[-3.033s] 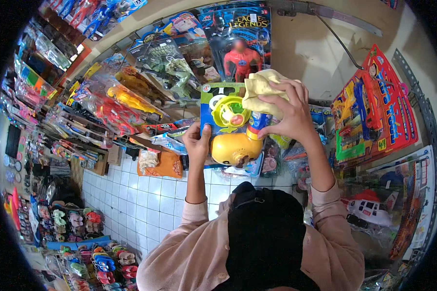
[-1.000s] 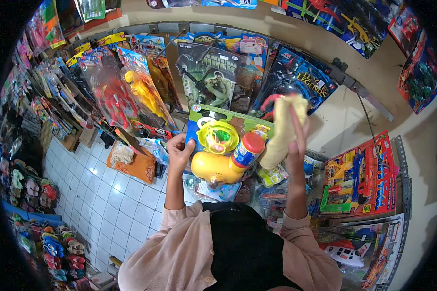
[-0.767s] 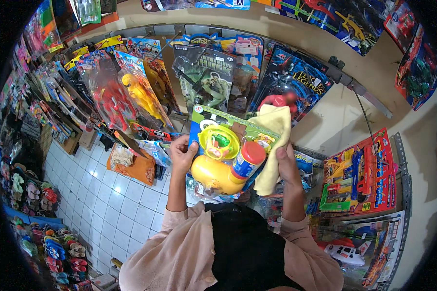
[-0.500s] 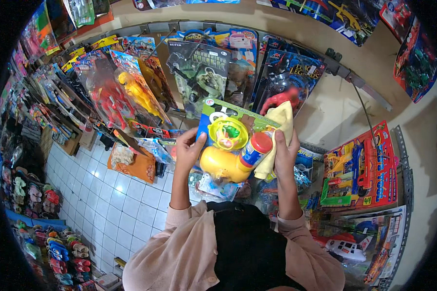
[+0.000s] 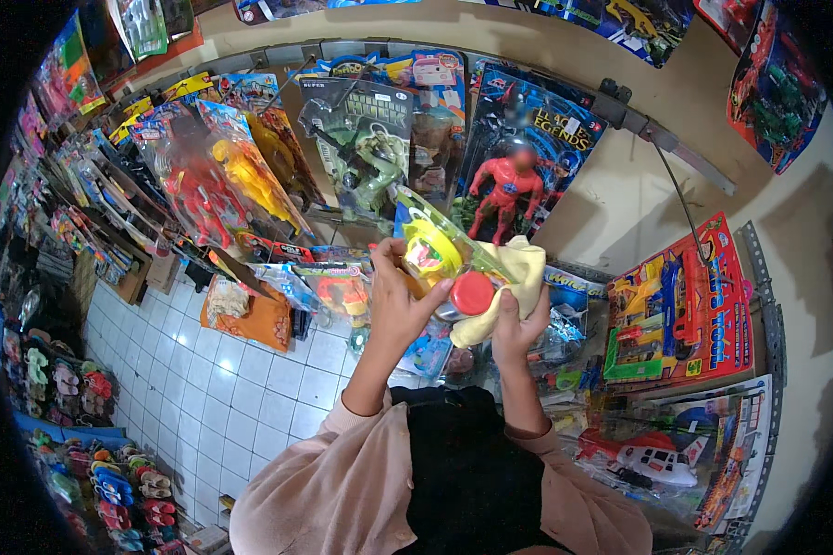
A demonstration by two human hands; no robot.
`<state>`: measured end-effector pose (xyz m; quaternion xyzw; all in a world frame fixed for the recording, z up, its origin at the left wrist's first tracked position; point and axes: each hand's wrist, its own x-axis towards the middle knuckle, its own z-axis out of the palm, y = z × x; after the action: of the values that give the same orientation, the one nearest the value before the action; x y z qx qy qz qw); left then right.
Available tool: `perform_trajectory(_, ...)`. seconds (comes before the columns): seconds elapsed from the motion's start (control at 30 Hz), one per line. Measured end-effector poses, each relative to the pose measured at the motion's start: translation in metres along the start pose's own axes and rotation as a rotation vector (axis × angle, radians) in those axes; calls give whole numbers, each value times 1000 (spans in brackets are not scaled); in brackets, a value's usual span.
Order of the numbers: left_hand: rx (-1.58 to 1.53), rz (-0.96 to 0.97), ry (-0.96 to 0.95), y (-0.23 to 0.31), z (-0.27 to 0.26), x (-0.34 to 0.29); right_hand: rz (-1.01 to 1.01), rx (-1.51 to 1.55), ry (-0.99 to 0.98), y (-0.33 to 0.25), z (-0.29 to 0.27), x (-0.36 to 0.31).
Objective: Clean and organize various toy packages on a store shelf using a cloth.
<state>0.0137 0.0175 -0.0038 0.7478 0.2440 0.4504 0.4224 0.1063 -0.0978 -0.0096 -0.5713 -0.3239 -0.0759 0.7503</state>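
Observation:
Both hands hold up a carded toy pack [image 5: 432,250] in front of me, now tilted and partly seen edge-on. Clear plastic covers a yellow ring-shaped toy and a bottle with a red cap [image 5: 472,293]. My left hand [image 5: 402,296] is closed on the pack's left side, thumb across its front. A pale yellow cloth [image 5: 516,270] lies against the pack's right side, with my right hand [image 5: 520,326] closed on it. Whether the right fingers also grip the card beneath cannot be seen.
Packaged action figures hang on a wall rail ahead, among them a red figure [image 5: 506,194] and a green one [image 5: 366,157]. A red toy-tool set [image 5: 680,305] hangs at right, above a boxed helicopter [image 5: 657,462]. Sandals [image 5: 111,481] stand at lower left beside the tiled floor [image 5: 222,388].
The pack has turned from face-up to tilted, and its large yellow part is now mostly hidden. My left hand moved right, and my right hand shifted left and down with the cloth.

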Motion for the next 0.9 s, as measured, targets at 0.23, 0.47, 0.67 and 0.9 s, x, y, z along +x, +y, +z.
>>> perform_trajectory(0.23,67,87,81,-12,-2,7,143,153,3,5,-1,-18)
perform_trajectory(0.47,44,244,52,-20,-2,18,256,386,0,3,-7,-22)
perform_trajectory(0.67,-16,148,22,-13,-11,24,215,407,-106,-11,-12,-19)
perform_trajectory(0.9,52,161,59,1,-14,18,232,42,-113,-21,-18,-12)
